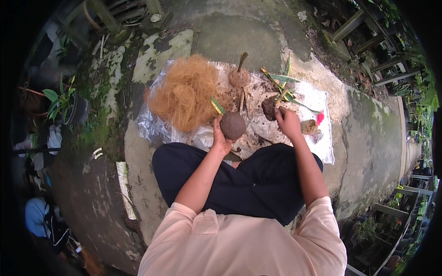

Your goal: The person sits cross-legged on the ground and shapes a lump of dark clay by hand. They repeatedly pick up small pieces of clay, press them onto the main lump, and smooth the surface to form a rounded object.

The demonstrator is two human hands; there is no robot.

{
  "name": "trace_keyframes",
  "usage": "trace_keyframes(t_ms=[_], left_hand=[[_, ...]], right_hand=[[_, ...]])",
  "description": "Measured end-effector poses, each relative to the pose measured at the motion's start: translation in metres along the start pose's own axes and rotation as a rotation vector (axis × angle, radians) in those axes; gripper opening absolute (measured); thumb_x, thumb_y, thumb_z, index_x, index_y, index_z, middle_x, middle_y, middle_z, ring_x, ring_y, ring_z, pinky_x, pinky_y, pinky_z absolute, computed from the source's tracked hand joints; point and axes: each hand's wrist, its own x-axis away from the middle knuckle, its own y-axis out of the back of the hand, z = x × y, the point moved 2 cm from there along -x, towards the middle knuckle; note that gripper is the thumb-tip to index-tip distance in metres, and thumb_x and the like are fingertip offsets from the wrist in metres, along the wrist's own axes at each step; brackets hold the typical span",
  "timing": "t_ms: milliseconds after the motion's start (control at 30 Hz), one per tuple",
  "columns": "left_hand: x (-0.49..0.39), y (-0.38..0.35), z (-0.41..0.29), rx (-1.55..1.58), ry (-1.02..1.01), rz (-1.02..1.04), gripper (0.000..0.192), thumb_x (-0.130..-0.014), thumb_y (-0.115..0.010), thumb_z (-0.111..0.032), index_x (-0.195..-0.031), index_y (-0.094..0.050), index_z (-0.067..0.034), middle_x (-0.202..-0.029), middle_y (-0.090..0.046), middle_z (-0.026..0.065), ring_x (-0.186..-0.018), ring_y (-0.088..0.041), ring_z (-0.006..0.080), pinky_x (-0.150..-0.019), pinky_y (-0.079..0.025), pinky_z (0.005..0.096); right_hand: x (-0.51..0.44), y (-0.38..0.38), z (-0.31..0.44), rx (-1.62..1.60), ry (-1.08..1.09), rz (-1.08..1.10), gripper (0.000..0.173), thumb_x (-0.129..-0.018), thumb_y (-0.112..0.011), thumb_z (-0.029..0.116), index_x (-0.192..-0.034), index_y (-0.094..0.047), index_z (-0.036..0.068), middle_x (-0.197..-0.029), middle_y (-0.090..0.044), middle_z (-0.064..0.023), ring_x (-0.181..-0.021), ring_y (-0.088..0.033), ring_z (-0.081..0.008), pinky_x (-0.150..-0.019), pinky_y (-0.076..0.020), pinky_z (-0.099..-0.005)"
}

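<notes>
My left hand [221, 138] holds a round ball of dark soil [233, 126], with a yellow-edged leaf [217, 105] standing out of its far side. My right hand [287, 120] touches a dark lump of soil [269, 108] lying on the spread white sack [316, 95]; whether its fingers grip the lump cannot be told. Variegated leaf pieces [284, 78] lie just beyond that lump. A big heap of brown fibre [186, 91] is at the left of the sack. At its far edge sits a fibre-wrapped ball [239, 77] with a stem upright in it.
Right of my right hand lies a cylindrical container [309, 126], near a pink-red object [320, 118]. Clear plastic sheeting [155, 126] shows under the fibre. A potted plant [70, 103] stands at the left; another person [45, 220] is at the lower left. Wooden railings [348, 26] line the right.
</notes>
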Motion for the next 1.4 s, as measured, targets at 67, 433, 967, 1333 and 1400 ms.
trace_keyframes(t_ms=[67,433,967,1333,1400], left_hand=[[0.002,-0.001,0.002,-0.018,0.001,-0.003,0.06,-0.09,-0.043,-0.063,-0.127,-0.053,-0.017,-0.125,-0.059,0.0059,-0.115,-0.057,0.0269,-0.085,-0.046,0.0484],[0.001,0.006,0.006,-0.074,0.013,-0.039,0.059,-0.091,-0.04,-0.064,-0.129,-0.053,-0.02,-0.127,-0.059,0.0049,-0.114,-0.059,0.0262,-0.086,-0.048,0.0484],[0.006,0.004,0.008,-0.193,-0.031,0.121,0.069,-0.09,-0.042,-0.07,-0.134,-0.049,-0.017,-0.128,-0.059,0.0056,-0.116,-0.058,0.0228,-0.089,-0.049,0.0478],[0.019,-0.006,0.003,-0.196,-0.075,0.04,0.062,-0.092,-0.049,-0.064,-0.13,-0.05,-0.014,-0.116,-0.061,0.0044,-0.103,-0.064,0.019,-0.079,-0.055,0.0383],[0.017,-0.003,0.003,-0.234,-0.075,0.076,0.062,-0.092,-0.05,-0.063,-0.129,-0.05,-0.014,-0.114,-0.061,0.0047,-0.101,-0.064,0.0184,-0.077,-0.056,0.0368]], right_hand=[[-0.001,0.006,-0.008,0.07,-0.006,0.107,0.032,-0.092,-0.058,0.035,-0.09,-0.067,0.004,-0.078,-0.065,-0.0229,-0.076,-0.064,-0.0413,-0.068,-0.0493,-0.0491],[0.014,0.028,0.002,-0.018,-0.076,0.024,0.038,-0.093,-0.058,0.039,-0.084,-0.065,0.002,-0.071,-0.062,-0.0215,-0.068,-0.061,-0.0396,-0.063,-0.0461,-0.0461],[0.067,-0.019,0.095,-0.577,0.099,0.398,0.03,-0.097,-0.057,0.026,-0.099,-0.062,-0.003,-0.081,-0.063,-0.0203,-0.075,-0.06,-0.0301,-0.07,-0.0475,-0.0394],[0.076,-0.026,0.115,-0.296,-0.113,0.061,0.034,-0.08,-0.077,0.034,-0.092,-0.063,0.005,-0.088,-0.062,-0.0146,-0.08,-0.057,-0.0278,-0.069,-0.0451,-0.0392],[0.078,-0.015,0.124,-0.176,0.097,-0.131,0.039,-0.076,-0.079,0.033,-0.1,-0.065,0.006,-0.105,-0.063,-0.0169,-0.093,-0.062,-0.032,-0.076,-0.0491,-0.0392]])
